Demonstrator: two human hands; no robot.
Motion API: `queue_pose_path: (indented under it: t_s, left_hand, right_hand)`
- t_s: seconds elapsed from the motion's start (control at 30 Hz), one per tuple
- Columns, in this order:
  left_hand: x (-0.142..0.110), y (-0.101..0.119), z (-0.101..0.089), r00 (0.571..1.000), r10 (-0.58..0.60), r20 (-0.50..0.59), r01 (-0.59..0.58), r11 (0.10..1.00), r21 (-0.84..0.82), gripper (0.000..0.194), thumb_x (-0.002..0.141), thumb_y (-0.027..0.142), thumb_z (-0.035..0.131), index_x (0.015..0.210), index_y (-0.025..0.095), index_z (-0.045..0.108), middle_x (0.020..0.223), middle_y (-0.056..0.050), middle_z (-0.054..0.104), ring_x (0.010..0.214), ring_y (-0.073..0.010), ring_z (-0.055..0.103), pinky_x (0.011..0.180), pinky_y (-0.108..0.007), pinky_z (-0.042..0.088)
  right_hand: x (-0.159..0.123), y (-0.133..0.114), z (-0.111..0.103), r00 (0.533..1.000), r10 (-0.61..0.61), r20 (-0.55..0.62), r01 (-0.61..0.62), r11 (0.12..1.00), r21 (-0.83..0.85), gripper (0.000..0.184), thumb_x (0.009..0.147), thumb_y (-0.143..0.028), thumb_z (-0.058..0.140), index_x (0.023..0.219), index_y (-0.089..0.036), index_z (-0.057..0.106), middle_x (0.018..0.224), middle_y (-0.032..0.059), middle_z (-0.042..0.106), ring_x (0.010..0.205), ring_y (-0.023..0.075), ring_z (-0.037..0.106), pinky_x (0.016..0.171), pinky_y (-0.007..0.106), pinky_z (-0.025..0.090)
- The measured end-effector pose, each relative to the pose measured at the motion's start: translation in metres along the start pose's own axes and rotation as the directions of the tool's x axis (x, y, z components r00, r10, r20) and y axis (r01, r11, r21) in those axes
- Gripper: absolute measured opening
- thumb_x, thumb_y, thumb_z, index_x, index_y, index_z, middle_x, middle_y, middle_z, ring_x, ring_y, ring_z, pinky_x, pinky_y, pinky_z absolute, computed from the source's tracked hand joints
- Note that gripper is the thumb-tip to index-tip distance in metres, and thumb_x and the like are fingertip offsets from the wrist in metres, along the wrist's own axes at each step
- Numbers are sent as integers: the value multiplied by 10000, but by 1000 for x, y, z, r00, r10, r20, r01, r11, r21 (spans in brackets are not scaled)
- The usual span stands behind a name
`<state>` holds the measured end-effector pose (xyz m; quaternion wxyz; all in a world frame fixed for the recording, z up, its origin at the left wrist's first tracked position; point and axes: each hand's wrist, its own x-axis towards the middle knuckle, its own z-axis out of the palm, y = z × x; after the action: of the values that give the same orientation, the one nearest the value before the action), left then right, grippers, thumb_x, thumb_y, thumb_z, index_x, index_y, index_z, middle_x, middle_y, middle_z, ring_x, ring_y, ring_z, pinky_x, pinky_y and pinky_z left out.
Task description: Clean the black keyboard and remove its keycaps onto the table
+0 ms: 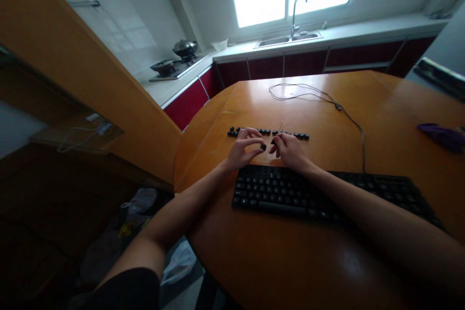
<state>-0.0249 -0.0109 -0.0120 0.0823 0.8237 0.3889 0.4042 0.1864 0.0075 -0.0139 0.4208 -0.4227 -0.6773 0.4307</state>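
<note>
A black keyboard (271,189) lies on the wooden table, partly hidden under my right forearm. Just beyond its upper edge, my left hand (244,147) pinches a small black keycap (263,147) between thumb and fingertips. Close by on the right, my right hand (286,149) is closed on a small black thing (274,142), mostly covered by the fingers. Thin wires (282,127) show just past that hand; whether they belong to what it holds, I cannot tell. Behind both hands runs a row of loose keycaps (302,136), partly hidden by the fingers.
The keyboard's cable (362,140) loops across the table (247,101). Something purple (443,136) lies at the right. Beyond are a counter with a sink (274,42), a faucet (293,14) and a stove with pans (185,48). A wooden panel (109,72) stands at left.
</note>
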Motion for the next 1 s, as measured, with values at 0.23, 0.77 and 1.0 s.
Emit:
queue_pose_path:
  t_s: [0.23, 0.77, 1.0]
  left_hand:
    - [1, -50, -19, 967, -175, -184, 227, 922, 313, 165, 821, 301, 833, 984, 288, 816, 1216, -71, 596, 1075, -260, 512, 995, -448, 474]
    - [-7, -74, -18, 951, -303, -67, 295, 816, 498, 280, 830, 311, 808, 1109, 316, 801, 1331, -50, 581, 1189, -317, 446, 1034, -506, 404]
    - [-7, -73, -16, 945, -311, -102, 322, 821, 472, 306, 819, 317, 810, 1123, 298, 777, 1300, -66, 576, 1191, -314, 455, 1034, -489, 412]
  right_hand:
    - [1, 4, 3, 1000, 22, 5, -22, 999, 26, 280, 1000, -356, 471, 811, -188, 591, 719, 71, 756, 484, 123, 585, 491, 233, 444]
    - [-2, 1, 3, 999, 12, 44, -14, 1000, 28, 327, 1011, -357, 458, 767, -187, 596, 732, 71, 760, 506, 116, 587, 517, 231, 459]
    - [-2, -1, 4, 999, 13, 53, -15, 999, 43, 327, 1012, -350, 466, 756, -187, 589, 714, 65, 753, 492, 113, 575, 501, 225, 442]
